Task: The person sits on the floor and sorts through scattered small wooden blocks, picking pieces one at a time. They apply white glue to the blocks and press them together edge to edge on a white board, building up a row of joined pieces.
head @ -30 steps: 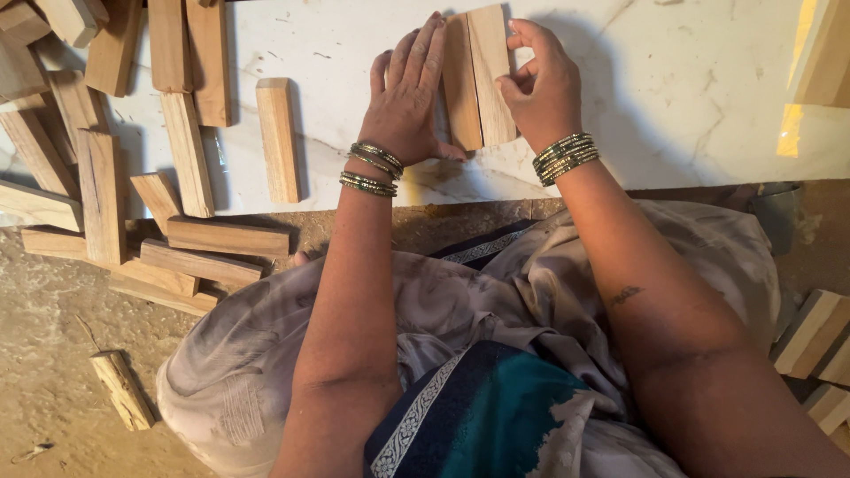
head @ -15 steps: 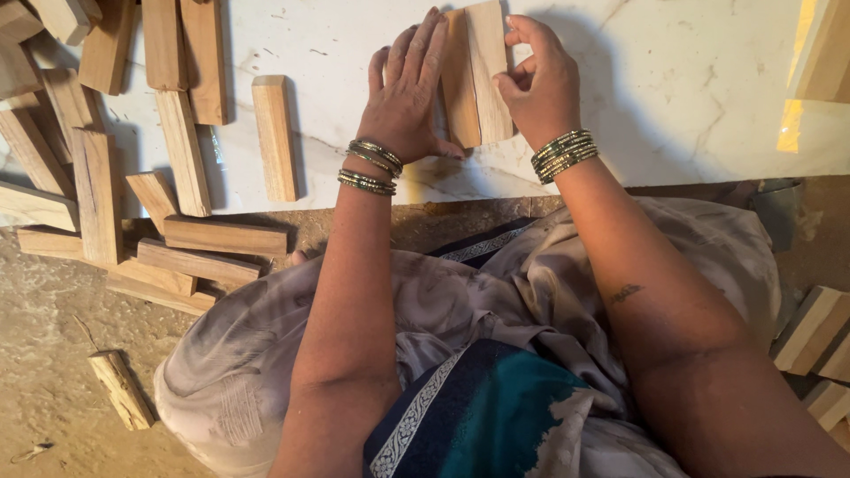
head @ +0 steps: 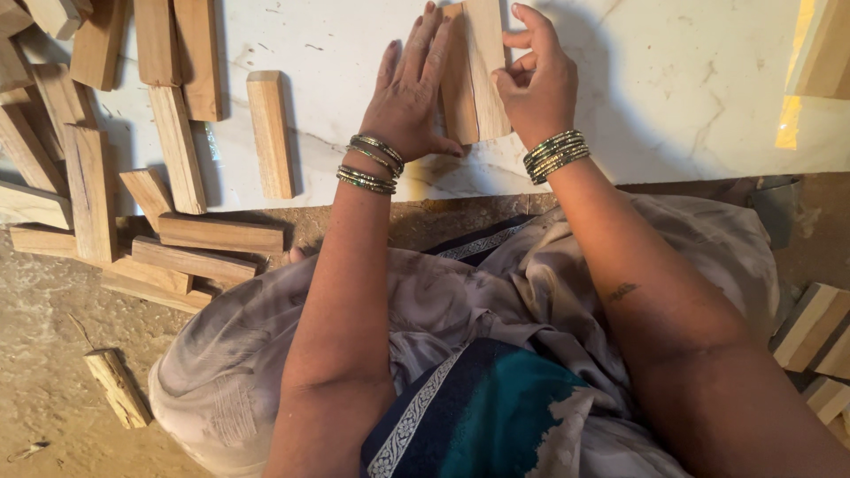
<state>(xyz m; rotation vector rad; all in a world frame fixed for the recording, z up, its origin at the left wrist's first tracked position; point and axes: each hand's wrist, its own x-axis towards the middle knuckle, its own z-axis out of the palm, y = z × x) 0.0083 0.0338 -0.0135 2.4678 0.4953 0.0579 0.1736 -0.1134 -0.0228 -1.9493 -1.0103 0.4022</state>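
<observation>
Head view | I saw paired wooden blocks [head: 475, 75] lying 12-to-6 on bench [head: 673, 88] | left hand [head: 409, 93] flat at 9, fingers together | right hand [head: 537, 84] pinching their 3 edge.

Loose wooden blocks [head: 177, 150] on white slab [head: 673, 80].

This looks like a small, informal woodworking shop where the work is done at floor level. Rough-cut wooden blocks [head: 177, 133] lie scattered in a loose heap on the left, some on a white marble slab [head: 673, 88] and some spilling onto the bare, dusty earthen floor [head: 44, 398]. More cut blocks [head: 819, 341] are stacked at the near right. The person sits on the ground against the slab's edge.
</observation>
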